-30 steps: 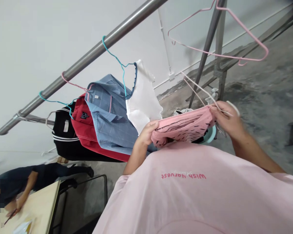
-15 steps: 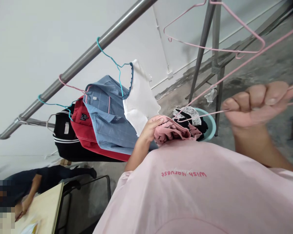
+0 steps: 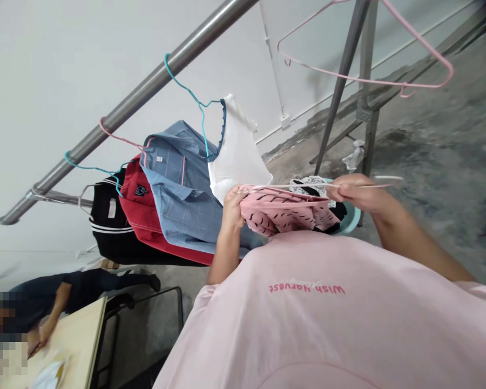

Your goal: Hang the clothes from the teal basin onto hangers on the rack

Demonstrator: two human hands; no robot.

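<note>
A pink garment with black dashes (image 3: 283,213) hangs in front of my chest. My left hand (image 3: 233,205) is closed on its left edge. In my right hand (image 3: 356,192) is a pink wire hanger (image 3: 383,183), seen nearly edge-on. Its thin bar runs left along the garment's upper edge toward my left hand. Whether the bar lies inside the opening or just in front of it, I cannot tell. Behind the garment, a light-blue basin (image 3: 352,219) holds black cloth with white lace (image 3: 316,186), partly hidden.
A metal rail (image 3: 137,97) slants across the upper left. From it hang a white top (image 3: 243,151), a blue shirt (image 3: 178,189), a red shirt (image 3: 140,208) and a black garment (image 3: 105,216). Another pink hanger (image 3: 348,77) is at upper right. A person (image 3: 76,286) is by a table (image 3: 81,335).
My right hand has moved left and inward with the hanger, up to the garment. The hanger has turned from a wide triangle to nearly edge-on. The garment's edge is stretched wider.
</note>
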